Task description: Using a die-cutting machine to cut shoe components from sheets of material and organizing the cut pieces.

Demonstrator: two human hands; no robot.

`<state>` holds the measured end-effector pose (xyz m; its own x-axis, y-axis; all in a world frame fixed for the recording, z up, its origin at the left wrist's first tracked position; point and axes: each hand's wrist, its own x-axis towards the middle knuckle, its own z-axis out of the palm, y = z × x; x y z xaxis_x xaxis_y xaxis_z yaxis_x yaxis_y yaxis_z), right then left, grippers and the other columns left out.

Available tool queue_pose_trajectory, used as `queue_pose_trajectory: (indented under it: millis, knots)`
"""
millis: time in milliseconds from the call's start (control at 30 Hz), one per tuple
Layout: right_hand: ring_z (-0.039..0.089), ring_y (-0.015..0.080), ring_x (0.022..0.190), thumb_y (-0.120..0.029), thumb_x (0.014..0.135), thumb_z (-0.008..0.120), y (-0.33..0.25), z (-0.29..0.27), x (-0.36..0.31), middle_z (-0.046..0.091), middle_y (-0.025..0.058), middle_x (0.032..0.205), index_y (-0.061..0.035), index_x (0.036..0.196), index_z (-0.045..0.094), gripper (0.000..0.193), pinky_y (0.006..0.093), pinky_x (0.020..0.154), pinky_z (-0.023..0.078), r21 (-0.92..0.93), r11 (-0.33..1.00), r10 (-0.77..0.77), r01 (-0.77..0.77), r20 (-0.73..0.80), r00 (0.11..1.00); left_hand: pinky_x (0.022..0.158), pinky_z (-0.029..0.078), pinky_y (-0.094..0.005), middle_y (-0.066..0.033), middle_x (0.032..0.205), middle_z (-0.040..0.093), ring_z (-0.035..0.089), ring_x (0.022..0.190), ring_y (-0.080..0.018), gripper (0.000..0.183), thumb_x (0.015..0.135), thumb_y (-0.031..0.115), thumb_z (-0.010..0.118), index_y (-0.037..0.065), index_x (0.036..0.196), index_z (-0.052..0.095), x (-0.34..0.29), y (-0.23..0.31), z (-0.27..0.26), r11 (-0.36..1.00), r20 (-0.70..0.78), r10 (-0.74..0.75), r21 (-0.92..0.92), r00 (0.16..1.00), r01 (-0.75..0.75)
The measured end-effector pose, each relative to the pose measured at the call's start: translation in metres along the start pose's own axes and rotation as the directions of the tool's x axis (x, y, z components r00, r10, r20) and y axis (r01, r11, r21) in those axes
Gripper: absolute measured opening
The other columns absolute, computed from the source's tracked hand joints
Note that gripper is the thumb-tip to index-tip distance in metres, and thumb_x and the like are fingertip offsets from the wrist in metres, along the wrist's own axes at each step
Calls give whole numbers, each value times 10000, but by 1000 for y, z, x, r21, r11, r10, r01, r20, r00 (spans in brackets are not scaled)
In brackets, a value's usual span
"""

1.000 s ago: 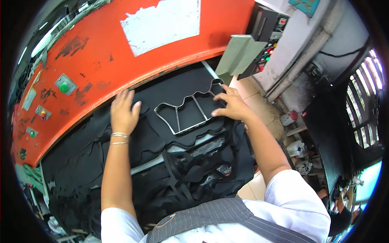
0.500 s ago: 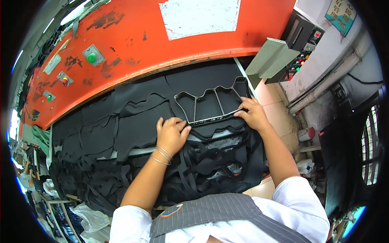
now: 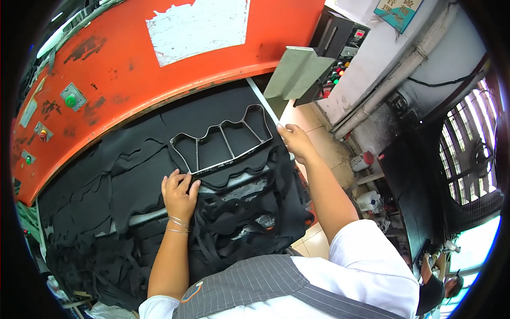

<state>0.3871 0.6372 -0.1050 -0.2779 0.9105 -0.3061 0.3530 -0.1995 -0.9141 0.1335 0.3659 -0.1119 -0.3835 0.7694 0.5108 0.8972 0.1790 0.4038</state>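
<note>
A metal cutting die (image 3: pixel 227 144) with a wavy far edge and inner cross bars lies on black sheet material (image 3: pixel 212 110). My left hand (image 3: pixel 179 192) rests on the material at the die's near left corner, its fingers apart and fingertips beside the metal edge. To the right of the die, my right hand (image 3: pixel 296 142) is off the metal, fingers stretched toward the table's pale right edge strip (image 3: pixel 264 101). Nothing shows in it. Cut wavy edges of the black material run below the die.
Black offcuts (image 3: pixel 234 212) hang along the near edge. An orange machine body (image 3: pixel 117 69) with buttons spans the far side. At right stand a grey-green metal panel (image 3: pixel 297 72), a control box (image 3: pixel 340 48) and a red-lidded container (image 3: pixel 362 161). Another person (image 3: pixel 438 287) is at lower right.
My right hand has let go of the die's right end and moved right, to the table edge. My left hand stays by the near left corner. The view has turned rightward.
</note>
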Motion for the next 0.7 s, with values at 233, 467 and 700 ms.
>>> queue_pose_trajectory:
  millis: [233,467,700]
  knots:
    - [642,239,919,-348,902,627,-37,1,-11,642,149,1049,61,1158,547,489,355,799,521,80,956,242,-281,322,915,1002,369,-489,-63,944,615,562,1089,-270,267,770,225,728,44,965,712,-2,0,7,1000,-25,-8,14,1000,8]
    - [624,150,807,-165,835,708,-25,-8,-38,635,77,984,-29,1067,577,299,309,656,548,314,916,78,-249,471,878,1002,374,-486,-62,946,612,563,1088,-272,238,805,229,695,54,966,710,-4,-4,7,999,-50,-4,50,999,7]
    - [603,116,722,-177,801,727,-17,-16,-54,644,42,868,-52,1015,612,273,272,635,508,299,907,99,-296,532,841,1015,362,-485,-66,959,611,565,1102,-279,228,820,225,689,52,968,699,-6,-8,10,998,-41,19,56,999,-16]
